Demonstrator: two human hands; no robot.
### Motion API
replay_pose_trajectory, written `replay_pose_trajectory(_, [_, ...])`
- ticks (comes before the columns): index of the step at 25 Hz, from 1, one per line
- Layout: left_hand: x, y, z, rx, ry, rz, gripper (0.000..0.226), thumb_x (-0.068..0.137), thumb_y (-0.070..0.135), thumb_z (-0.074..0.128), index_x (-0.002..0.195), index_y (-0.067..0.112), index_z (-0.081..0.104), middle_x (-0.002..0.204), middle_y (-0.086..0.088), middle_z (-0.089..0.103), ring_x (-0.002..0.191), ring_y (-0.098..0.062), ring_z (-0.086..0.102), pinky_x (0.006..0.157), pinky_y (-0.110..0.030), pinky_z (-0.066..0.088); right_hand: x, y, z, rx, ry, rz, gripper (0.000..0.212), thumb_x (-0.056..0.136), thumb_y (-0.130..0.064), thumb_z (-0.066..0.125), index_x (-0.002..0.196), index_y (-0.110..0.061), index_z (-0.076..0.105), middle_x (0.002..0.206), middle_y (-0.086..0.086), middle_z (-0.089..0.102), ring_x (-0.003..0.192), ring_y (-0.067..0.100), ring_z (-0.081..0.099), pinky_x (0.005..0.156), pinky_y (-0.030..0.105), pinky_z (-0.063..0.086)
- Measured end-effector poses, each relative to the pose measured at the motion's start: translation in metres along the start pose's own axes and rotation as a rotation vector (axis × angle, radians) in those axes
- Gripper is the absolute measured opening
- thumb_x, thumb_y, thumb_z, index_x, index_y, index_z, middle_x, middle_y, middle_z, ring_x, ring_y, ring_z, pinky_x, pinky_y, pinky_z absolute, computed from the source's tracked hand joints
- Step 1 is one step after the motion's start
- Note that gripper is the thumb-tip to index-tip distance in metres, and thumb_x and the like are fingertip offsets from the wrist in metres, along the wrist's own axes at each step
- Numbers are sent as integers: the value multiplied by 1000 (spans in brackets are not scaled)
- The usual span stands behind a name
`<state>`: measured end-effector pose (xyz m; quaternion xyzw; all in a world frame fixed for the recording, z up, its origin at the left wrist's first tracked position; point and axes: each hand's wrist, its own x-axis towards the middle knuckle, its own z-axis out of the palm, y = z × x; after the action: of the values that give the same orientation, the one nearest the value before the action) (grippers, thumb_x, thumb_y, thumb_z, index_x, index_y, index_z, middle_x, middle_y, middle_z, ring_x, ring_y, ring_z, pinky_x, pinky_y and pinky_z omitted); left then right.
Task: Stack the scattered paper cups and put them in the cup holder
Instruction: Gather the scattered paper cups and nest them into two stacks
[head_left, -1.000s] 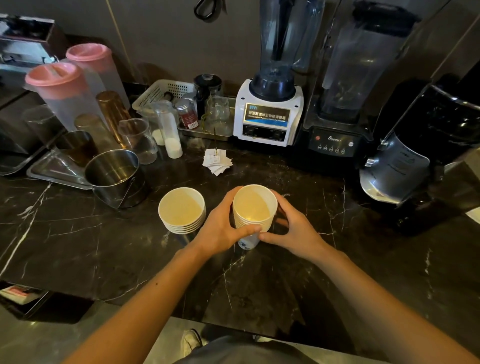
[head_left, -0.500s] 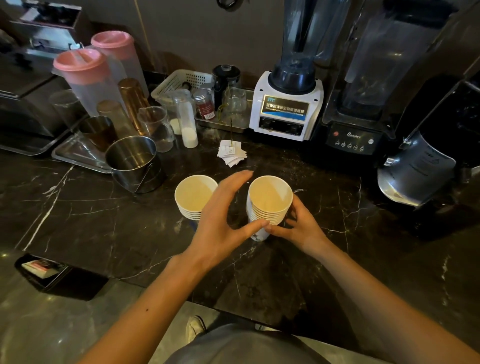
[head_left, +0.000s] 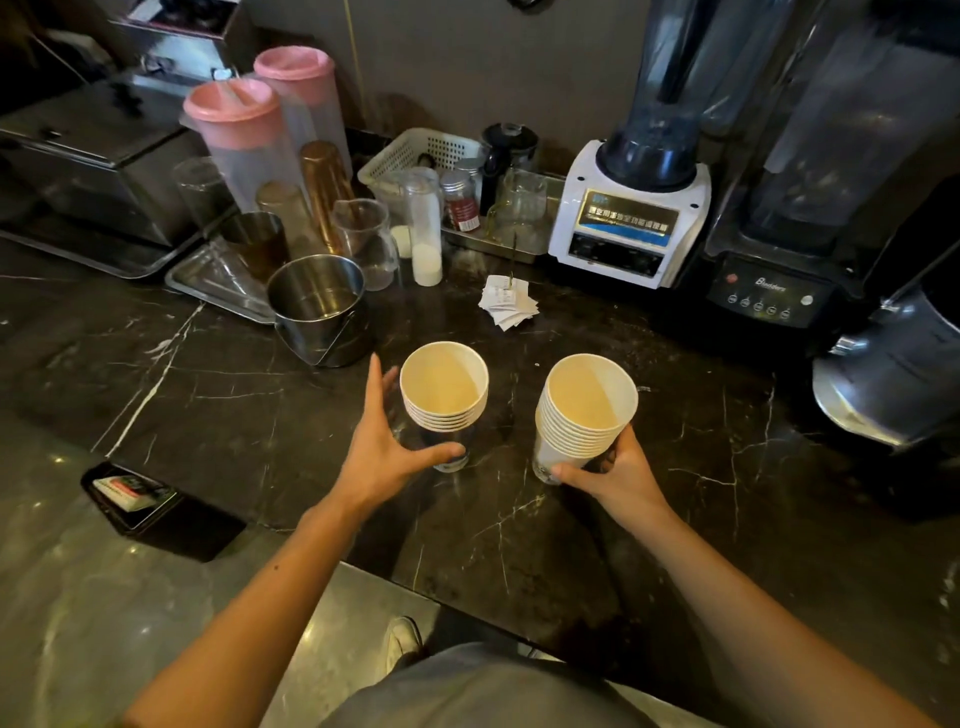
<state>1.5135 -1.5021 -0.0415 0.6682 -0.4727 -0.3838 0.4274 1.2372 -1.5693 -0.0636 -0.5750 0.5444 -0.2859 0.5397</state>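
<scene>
Two stacks of white paper cups stand on the dark marble counter (head_left: 519, 545). The left stack (head_left: 444, 387) holds several cups; my left hand (head_left: 387, 447) curves around its lower part, thumb in front at its base, fingers spread behind, the grip not closed. The right stack (head_left: 584, 410) is taller and tilts slightly to the right. My right hand (head_left: 615, 475) grips this stack at its base. No cup holder is recognisable in view.
A steel pail (head_left: 319, 306) stands just behind and left of the left stack. Folded paper slips (head_left: 509, 301) lie behind the cups. A white blender (head_left: 631, 213), a black blender (head_left: 779, 270) and a steel machine (head_left: 893, 374) line the back and right.
My left hand let go of the right stack and moved left to the other stack. My right hand stayed on the right stack. The view shifted, showing more of the left side.
</scene>
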Motion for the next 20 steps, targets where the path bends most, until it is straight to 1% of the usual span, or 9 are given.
replay_pose_trajectory(1, [2, -6, 3, -17, -16, -38, 140, 52, 53, 89, 154, 33, -4, 162, 7, 20, 144, -8, 24, 120, -46, 22, 0, 2, 3, 14, 9, 16, 101, 64, -18, 90, 147, -27, 32, 133, -14, 51, 130, 12, 44, 112, 36, 34])
replay_pose_trajectory(3, [6, -14, 11, -67, -44, -60, 130, 51, 50, 90, 153, 30, 12, 156, 7, 33, 143, -13, 31, 118, -49, 28, 2, 4, 5, 25, 37, 19, 96, 65, -16, 89, 144, -26, 36, 125, -19, 54, 124, 7, 47, 109, 31, 34])
replay_pose_trajectory(5, [6, -16, 17, -87, -33, -57, 111, 54, 41, 90, 146, 27, 30, 142, 11, 48, 135, -13, 43, 114, -48, 35, 1, 3, 8, 21, 46, 20, 93, 65, -18, 90, 143, -26, 40, 123, -20, 55, 122, 5, 46, 107, 28, 32])
replay_pose_trajectory(7, [8, -15, 22, -80, -22, -49, 96, 62, 26, 89, 142, 26, 37, 129, 17, 53, 127, -10, 49, 111, -44, 40, 3, 4, 7, 27, 72, 30, 92, 64, -19, 90, 142, -26, 42, 123, -19, 55, 122, 4, 46, 107, 28, 31])
replay_pose_trajectory(9, [9, -12, 24, -82, -11, -39, 91, 65, 20, 89, 140, 27, 39, 125, 19, 53, 124, -9, 51, 110, -42, 41, 0, 2, 8, 29, 99, 32, 91, 64, -19, 91, 141, -25, 42, 123, -18, 55, 122, 4, 45, 108, 28, 30])
replay_pose_trajectory(12, [16, -3, 25, -90, -64, -1, 92, 63, 24, 89, 138, 31, 38, 124, 24, 53, 126, -10, 50, 110, -42, 41, -6, -6, 7, 25, 192, 20, 86, 64, -18, 90, 137, -25, 44, 118, -21, 55, 120, 3, 45, 104, 25, 30])
replay_pose_trajectory(15, [22, 7, 25, -110, -113, 52, 98, 59, 35, 89, 142, 28, 38, 133, 16, 54, 129, -10, 50, 110, -43, 42, -22, -17, 5, 38, 272, -16, 82, 64, -18, 90, 131, -29, 44, 116, -24, 54, 112, -4, 50, 104, 25, 34])
replay_pose_trajectory(18, [32, 25, 40, -78, -263, 127, 99, 57, 39, 88, 142, 26, 38, 128, 24, 53, 124, 0, 51, 107, -30, 43, -53, -22, -4, 104, 452, -20, 84, 63, -20, 90, 132, -30, 44, 123, -18, 58, 120, 3, 52, 108, 33, 39])
replay_pose_trajectory(20, [27, 36, 51, -92, -314, 153, 96, 58, 34, 89, 140, 25, 39, 124, 26, 53, 120, 4, 52, 103, -22, 42, -78, -26, -6, 104, 500, -52, 86, 61, -24, 89, 134, -30, 44, 127, -16, 59, 122, 2, 54, 104, 32, 45])
